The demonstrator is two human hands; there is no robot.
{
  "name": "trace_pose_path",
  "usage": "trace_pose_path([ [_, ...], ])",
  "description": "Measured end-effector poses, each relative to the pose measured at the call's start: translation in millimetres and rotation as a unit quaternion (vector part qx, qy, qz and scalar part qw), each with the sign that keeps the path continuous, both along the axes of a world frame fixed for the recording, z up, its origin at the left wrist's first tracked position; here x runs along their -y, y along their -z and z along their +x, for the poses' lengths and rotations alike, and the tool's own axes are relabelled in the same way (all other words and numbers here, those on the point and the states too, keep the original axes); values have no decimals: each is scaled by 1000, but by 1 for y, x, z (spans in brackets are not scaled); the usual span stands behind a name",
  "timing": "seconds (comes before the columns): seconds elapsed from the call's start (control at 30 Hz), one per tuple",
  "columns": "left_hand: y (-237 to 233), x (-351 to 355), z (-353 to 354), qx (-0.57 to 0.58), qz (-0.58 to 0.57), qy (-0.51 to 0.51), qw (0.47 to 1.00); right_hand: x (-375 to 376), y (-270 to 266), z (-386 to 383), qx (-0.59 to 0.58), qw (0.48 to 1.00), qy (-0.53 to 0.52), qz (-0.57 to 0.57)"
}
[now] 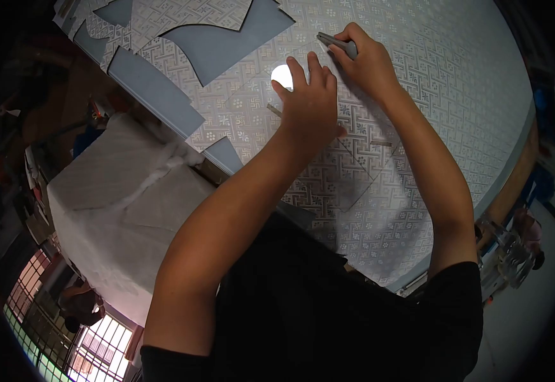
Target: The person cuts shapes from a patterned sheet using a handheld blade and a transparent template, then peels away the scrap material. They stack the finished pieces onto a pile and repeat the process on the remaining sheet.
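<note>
Patterned silvery fabric (443, 121) with a woven geometric and floral motif covers the work table. My left hand (312, 102) lies over it with fingers spread, pressing on what looks like a clear, glossy sheet with thin dark edge lines. A bright reflection (282, 76) shows beside the thumb. My right hand (370, 60) is closed around a slim grey hand tool (344, 46); its narrow tip points left, close over the fabric beyond my left fingertips. I cannot tell the tool's exact kind.
Blue-grey surface (226, 48) shows through cut-out gaps in the fabric at the far left. A pale cloth-covered bulk (131, 197) stands beside the table on the left. One person (80, 305) is at lower left near barred windows (102, 344), another (526, 232) at far right.
</note>
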State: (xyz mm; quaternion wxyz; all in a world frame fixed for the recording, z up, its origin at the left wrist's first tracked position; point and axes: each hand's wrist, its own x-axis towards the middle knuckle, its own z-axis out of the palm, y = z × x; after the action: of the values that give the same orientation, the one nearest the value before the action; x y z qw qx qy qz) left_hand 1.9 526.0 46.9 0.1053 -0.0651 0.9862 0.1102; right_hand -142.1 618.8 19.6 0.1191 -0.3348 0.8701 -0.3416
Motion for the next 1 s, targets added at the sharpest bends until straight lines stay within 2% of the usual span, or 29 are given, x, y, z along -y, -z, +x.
trace_pose_path([
  [0.13, -5, 2, -1, 14, 11, -2, 1000, -4, -14, -27, 9, 997, -70, 29],
  [0.2, -6, 2, 0, 15, 14, -7, 1000, -1, -20, -43, 7, 985, -162, 53],
  [0.23, -6, 2, 0, 13, 16, -9, 1000, 2, -21, -41, 9, 985, -164, 53],
  [0.47, -5, 4, -2, 20, 29, -17, 999, 12, 24, -148, 28, 956, -283, 74],
  [0.6, 1, 4, -1, 11, 35, -19, 999, 21, 32, -167, 42, 931, -354, 81],
  [0.77, -1, 2, -1, 21, 36, -26, 999, 55, 17, -127, 54, 895, -434, 88],
  [0.87, 0, 2, -4, 36, 31, -43, 998, 100, -12, -57, 59, 870, -483, 85],
  [0.93, -2, 5, -5, 71, 81, -33, 994, 127, -30, -17, 63, 848, -520, 79],
  [1.0, 0, 3, -4, 101, 81, -41, 991, 145, -44, 13, 64, 824, -558, 70],
])
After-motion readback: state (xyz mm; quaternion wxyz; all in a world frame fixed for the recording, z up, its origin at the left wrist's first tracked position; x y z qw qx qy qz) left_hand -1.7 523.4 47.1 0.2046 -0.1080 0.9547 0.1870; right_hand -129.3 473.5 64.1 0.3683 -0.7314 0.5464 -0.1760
